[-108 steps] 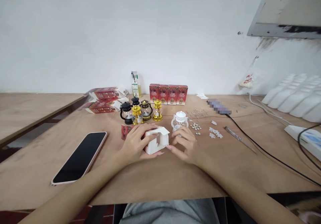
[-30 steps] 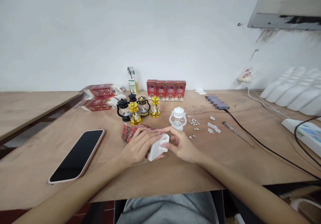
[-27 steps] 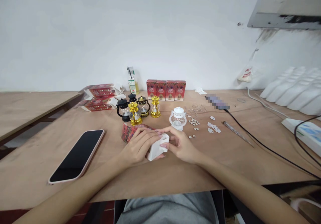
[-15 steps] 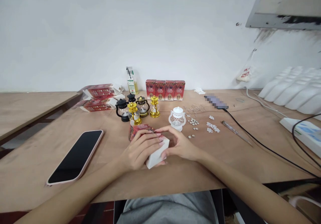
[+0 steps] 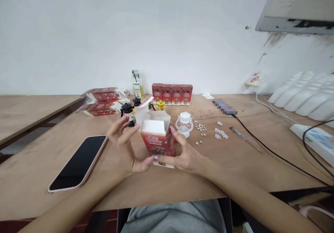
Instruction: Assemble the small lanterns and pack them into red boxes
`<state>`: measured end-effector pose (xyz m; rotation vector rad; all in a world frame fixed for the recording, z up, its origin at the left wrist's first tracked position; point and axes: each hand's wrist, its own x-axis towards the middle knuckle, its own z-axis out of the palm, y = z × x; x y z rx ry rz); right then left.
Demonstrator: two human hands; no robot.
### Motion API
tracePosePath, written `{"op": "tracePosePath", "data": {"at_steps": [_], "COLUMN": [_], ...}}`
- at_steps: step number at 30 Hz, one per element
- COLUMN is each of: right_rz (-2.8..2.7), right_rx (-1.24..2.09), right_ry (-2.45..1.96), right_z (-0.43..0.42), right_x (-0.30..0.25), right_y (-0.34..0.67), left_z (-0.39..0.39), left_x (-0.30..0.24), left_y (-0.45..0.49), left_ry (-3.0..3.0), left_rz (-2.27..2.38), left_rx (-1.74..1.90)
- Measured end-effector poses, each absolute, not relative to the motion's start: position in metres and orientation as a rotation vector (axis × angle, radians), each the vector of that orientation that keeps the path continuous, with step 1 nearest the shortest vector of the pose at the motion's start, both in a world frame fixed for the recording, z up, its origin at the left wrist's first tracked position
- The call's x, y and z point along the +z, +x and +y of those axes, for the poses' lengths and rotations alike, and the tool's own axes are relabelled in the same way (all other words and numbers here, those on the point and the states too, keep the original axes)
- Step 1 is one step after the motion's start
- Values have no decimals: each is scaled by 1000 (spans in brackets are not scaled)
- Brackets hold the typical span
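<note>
A red printed carton [image 5: 158, 143] stands upright in front of me, its top flaps raised. A white insert [image 5: 153, 126] shows inside its mouth. My right hand [image 5: 186, 154] grips the carton, thumb across the lower front and fingers on the right side. To the left is my left hand [image 5: 125, 146], slightly blurred, with its fingers spread and thumb tip at the carton's lower front corner. Just right of the carton sits a white mini lantern [image 5: 184, 124]. Behind the carton are black lanterns [image 5: 127, 111] and a gold lantern [image 5: 160, 105], partly hidden.
Several red boxes [image 5: 172, 94] line the wall beside a bottle [image 5: 137, 87]. Open cartons [image 5: 104, 101] lie back left, a phone [image 5: 78, 163] nearer. At right are button cells [image 5: 200, 127], white pieces [image 5: 221, 133], a screwdriver [image 5: 245, 139], a cabled phone [image 5: 224, 106] and white parts [image 5: 308, 94].
The carton has turned from lying tilted, white end toward me, to upright with its open top showing. My left hand has come off its top and moved left, fingers spreading.
</note>
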<state>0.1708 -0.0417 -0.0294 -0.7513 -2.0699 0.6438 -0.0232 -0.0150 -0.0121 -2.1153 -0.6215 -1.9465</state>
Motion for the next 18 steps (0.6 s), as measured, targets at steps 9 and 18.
{"op": "tracePosePath", "data": {"at_steps": [9, 18], "right_rz": [-2379, -1762], "right_rx": [-141, 8], "right_ry": [-574, -1194], "right_z": [-33, 2], "right_x": [-34, -27], "right_y": [178, 214], "left_z": [-7, 1], "left_x": [-11, -40], "left_y": [-26, -16], "left_ry": [-2553, -2344], "left_rz": [-1096, -917], "left_rx": [-1733, -1831]}}
